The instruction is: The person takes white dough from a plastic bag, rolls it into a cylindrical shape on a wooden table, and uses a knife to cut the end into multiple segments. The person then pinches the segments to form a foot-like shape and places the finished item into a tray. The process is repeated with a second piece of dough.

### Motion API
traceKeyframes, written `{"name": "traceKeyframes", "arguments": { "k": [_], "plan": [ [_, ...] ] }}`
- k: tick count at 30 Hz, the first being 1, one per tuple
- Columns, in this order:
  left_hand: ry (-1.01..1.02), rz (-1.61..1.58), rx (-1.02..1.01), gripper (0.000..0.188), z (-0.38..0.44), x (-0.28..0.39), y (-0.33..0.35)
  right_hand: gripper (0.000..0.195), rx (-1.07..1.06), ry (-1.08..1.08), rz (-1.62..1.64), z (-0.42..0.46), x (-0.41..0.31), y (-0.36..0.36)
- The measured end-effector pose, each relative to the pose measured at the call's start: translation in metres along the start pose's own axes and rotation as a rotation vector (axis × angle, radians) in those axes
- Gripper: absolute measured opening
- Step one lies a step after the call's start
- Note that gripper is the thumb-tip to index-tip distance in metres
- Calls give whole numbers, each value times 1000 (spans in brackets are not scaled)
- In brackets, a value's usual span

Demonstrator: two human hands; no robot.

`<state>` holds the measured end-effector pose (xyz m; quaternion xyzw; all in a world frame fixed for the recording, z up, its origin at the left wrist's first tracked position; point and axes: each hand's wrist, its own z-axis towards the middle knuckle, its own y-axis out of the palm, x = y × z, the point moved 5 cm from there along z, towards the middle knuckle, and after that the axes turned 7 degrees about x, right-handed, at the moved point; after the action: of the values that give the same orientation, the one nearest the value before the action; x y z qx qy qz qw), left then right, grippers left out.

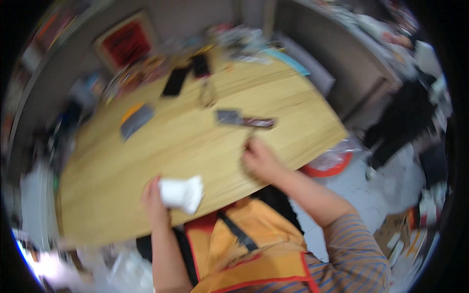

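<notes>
My left hand (155, 199) grips a white object (181, 193) with a flared, ruffled end, near the front edge of the wooden table (139, 161). It looks like plaster, paper or cloth; blur hides which. My right hand (258, 157) is curled over the table to the right, and a small dark thing seems to show at its fingertips, too blurred to name. Just beyond that hand lies a scraper or small cleaver (229, 117) with a grey blade and brown handle. Farther left rests a grey and orange scraper (136, 121).
Toward the back of the table are a black phone-like slab (176, 81), another dark object (200, 66) with a loop, and clear plastic packaging (242, 38). A framed red panel (126, 45) leans at the wall. Beside the table's right edge, a red-rimmed container (329, 166) holds plastic.
</notes>
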<state>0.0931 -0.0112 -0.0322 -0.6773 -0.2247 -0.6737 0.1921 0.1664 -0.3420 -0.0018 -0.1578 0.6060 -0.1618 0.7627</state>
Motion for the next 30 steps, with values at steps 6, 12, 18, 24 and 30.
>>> {"name": "traceKeyframes", "arguments": {
  "k": [6,12,18,24,30],
  "plan": [
    [62,41,-8,26,-1,0,1,20,13,-173,-68,-3,-4,2],
    [53,6,-43,24,-5,15,9,18,-149,-240,230,-12,-50,59],
    [78,39,-29,22,-6,9,3,18,-198,-250,177,-14,-57,92],
    [103,27,-44,20,-9,12,4,17,-237,-280,62,-17,-57,94],
    [117,59,-47,20,-9,15,4,17,-285,-306,21,-15,-54,99]
  ]
}}
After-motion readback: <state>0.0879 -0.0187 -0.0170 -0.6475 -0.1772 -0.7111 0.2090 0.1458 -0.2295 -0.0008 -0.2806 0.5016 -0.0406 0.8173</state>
